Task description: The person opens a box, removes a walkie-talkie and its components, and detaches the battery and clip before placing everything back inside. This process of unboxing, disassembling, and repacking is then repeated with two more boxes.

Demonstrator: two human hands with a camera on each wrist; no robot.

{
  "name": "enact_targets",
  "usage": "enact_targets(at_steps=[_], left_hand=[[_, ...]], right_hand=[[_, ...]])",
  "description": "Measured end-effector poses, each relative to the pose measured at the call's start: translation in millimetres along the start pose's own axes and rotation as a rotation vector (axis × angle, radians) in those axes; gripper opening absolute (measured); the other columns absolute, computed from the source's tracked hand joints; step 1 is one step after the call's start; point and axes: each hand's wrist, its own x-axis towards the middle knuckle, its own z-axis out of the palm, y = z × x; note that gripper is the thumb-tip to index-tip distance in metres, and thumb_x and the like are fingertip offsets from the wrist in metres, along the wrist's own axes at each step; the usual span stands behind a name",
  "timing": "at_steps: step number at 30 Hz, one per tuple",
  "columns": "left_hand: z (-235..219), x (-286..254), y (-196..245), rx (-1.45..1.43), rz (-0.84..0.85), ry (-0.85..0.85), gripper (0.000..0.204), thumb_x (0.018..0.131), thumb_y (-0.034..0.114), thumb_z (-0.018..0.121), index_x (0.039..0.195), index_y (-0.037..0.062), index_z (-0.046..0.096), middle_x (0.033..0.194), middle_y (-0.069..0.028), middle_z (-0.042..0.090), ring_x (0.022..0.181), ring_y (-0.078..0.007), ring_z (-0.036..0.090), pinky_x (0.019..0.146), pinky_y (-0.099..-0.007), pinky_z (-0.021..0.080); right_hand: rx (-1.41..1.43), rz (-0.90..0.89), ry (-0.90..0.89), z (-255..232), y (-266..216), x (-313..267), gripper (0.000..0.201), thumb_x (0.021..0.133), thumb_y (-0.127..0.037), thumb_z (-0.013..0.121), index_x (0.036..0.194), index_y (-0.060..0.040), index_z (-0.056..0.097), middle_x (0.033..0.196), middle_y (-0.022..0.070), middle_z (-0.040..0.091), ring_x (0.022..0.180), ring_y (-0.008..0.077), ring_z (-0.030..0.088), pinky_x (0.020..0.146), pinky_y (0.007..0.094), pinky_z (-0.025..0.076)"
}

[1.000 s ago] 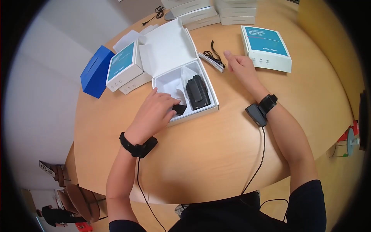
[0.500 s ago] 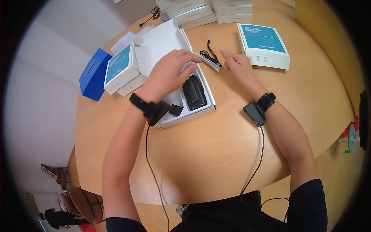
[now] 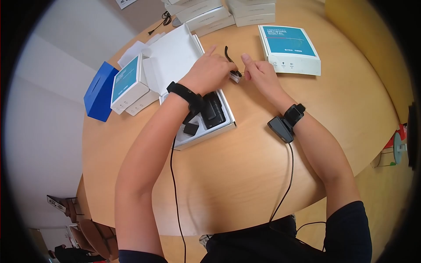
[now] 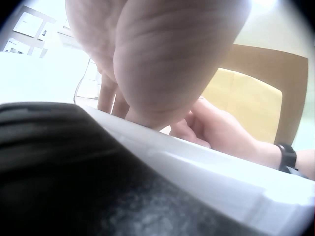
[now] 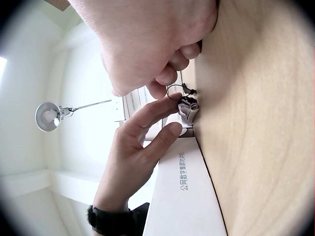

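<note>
The left hand (image 3: 209, 73) reaches across the open white box (image 3: 171, 50), its fingers at a black wrist strap (image 3: 237, 74) with a crumpled whitish wrapper. In the right wrist view the left thumb and forefinger stand on either side of that strap bundle (image 5: 188, 112), at its surface. The right hand (image 3: 264, 79) rests on the table with fingers loosely curled and thumb raised. A thin loop from the strap reaches its fingertips. Inside the box lie a black walkie-talkie (image 3: 212, 113) and a small black block (image 3: 190, 128); the left forearm covers part of the box.
A teal-and-white box (image 3: 291, 48) lies right of the hands. Boxes (image 3: 127, 85) and a blue box (image 3: 100, 94) stand on the left. White boxes (image 3: 206, 19) are stacked at the back, near a black cable (image 3: 165, 18). Wrist-camera cables trail over the table (image 3: 245, 175).
The left hand has left the small black block in the box and moved forward and right to the strap. The right hand has stayed at its spot beside the strap.
</note>
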Motion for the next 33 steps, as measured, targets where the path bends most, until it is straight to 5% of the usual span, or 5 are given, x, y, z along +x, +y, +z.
enact_targets(at_steps=[14,20,26,28,33], left_hand=[[-6,10,3,-0.037,-0.084,-0.195,0.028,0.085,0.0,0.07,0.111,0.0099,0.076,0.102,-0.0074,0.075,0.111,-0.0309,0.069,0.112,-0.0476,0.045],[21,13,-9,-0.111,0.03,0.002,0.023,0.091,0.005,0.067,0.113,0.0063,0.073,0.107,-0.0125,0.076,0.107,-0.034,0.071,0.092,-0.0433,0.057],[9,20,2,-0.297,-0.25,-0.314,0.02,0.097,0.01,0.06,0.113,0.0038,0.07,0.114,-0.0143,0.074,0.112,-0.0354,0.07,0.096,-0.0445,0.056],[14,17,-4,-0.282,-0.148,-0.236,0.019,0.097,0.011,0.06,0.11,0.0032,0.072,0.112,-0.0155,0.075,0.11,-0.0362,0.07,0.095,-0.045,0.056],[17,16,-6,-0.265,-0.078,-0.139,0.022,0.097,0.012,0.059,0.104,0.002,0.077,0.109,-0.0182,0.076,0.105,-0.0387,0.072,0.096,-0.0462,0.057]], right_hand=[[0.012,0.014,-0.015,-1,-1,-1,0.085,0.108,-0.07,0.044,0.064,0.0001,0.065,0.06,0.0081,0.058,0.062,0.0209,0.055,0.062,0.0363,0.044],[0.034,-0.014,-0.005,0,1,0,0.086,0.108,-0.07,0.043,0.064,-0.0001,0.065,0.059,0.0086,0.057,0.061,0.0218,0.056,0.062,0.0368,0.045],[0.022,-0.001,-0.016,-1,-2,-2,0.086,0.109,-0.069,0.042,0.064,-0.0003,0.064,0.06,0.0074,0.056,0.062,0.0205,0.055,0.063,0.0356,0.045],[0.024,-0.001,-0.02,-1,-4,-2,0.085,0.111,-0.069,0.041,0.063,-0.0009,0.061,0.06,0.0043,0.053,0.063,0.0161,0.051,0.063,0.0322,0.043],[-0.007,0.008,-0.016,-1,0,0,0.088,0.108,-0.072,0.041,0.064,0.0001,0.065,0.06,0.0105,0.059,0.062,0.0247,0.058,0.064,0.0384,0.047]])
